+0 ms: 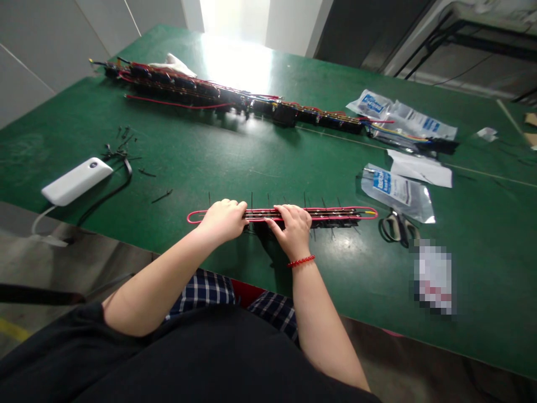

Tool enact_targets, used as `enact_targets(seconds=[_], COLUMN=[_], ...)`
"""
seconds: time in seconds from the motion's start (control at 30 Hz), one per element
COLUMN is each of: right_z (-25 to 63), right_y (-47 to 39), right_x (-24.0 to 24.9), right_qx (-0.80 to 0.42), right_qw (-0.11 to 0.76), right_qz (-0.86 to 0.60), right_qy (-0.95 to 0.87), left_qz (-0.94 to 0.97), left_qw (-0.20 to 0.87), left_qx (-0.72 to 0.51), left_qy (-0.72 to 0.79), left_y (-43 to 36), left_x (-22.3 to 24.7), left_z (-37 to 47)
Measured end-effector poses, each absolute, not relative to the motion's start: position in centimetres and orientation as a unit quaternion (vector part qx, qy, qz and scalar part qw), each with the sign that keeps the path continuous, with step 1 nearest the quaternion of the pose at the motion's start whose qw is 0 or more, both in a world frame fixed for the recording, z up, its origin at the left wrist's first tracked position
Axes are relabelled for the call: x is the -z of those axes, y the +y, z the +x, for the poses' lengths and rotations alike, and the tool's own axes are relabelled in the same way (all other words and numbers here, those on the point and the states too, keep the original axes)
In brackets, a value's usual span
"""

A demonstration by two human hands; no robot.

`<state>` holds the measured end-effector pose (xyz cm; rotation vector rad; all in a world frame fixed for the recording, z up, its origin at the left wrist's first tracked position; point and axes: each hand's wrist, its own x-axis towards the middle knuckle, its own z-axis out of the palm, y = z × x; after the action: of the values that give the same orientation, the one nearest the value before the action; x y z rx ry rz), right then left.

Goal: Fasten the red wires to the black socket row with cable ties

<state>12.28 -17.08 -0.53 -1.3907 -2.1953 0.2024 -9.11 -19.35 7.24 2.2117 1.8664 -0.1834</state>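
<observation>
A long, narrow wire harness (pixel 335 214) lies across the near part of the table, with red wire looping round both its ends. Thin black cable ties (pixel 305 200) stick out along its sides. My left hand (pixel 224 218) is closed over the harness left of its middle, fingertips curled on the far side. To the right of it, my right hand (pixel 293 226), with a red bead bracelet above it, grips the same harness between thumb and fingers. The underside of the harness and the parts beneath my palms are hidden.
A bigger bundle of harnesses (pixel 260 106) stretches across the back of the green table (pixel 201 151). On the left are a white power bank (pixel 78 182) and loose cable ties (pixel 121 151). Scissors (pixel 398 228), plastic bags (pixel 398 193) and a blurred packet (pixel 435 277) lie at right.
</observation>
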Motion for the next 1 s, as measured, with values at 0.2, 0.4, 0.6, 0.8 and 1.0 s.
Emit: enact_targets(seconds=[0.2, 0.4, 0.6, 0.8, 1.0], right_z=[12.3, 12.2, 12.7, 13.6, 13.9], right_y=[-17.1, -17.0, -17.6, -20.8, -23.8], right_x=[0.4, 0.2, -0.6, -2.2, -0.8], right_qx=[-0.076, -0.087, -0.118, -0.131, -0.190], right_qw=[0.272, 0.270, 0.314, 0.353, 0.324], right_qz=[-0.511, -0.513, -0.498, -0.497, -0.531], right_qy=[-0.812, -0.810, -0.799, -0.782, -0.760], left_qz=[0.772, 0.779, 0.795, 0.791, 0.789], left_qw=[0.103, 0.072, 0.044, 0.049, 0.058], left_qx=[0.005, -0.023, -0.037, -0.075, -0.087], left_qy=[0.627, 0.622, 0.604, 0.605, 0.606], left_y=[-20.7, -21.2, -21.4, -21.6, -21.7], left_x=[-5.2, -4.2, -3.6, -2.2, -1.8], left_z=[-9.7, -10.4, -11.1, -11.2, -11.2])
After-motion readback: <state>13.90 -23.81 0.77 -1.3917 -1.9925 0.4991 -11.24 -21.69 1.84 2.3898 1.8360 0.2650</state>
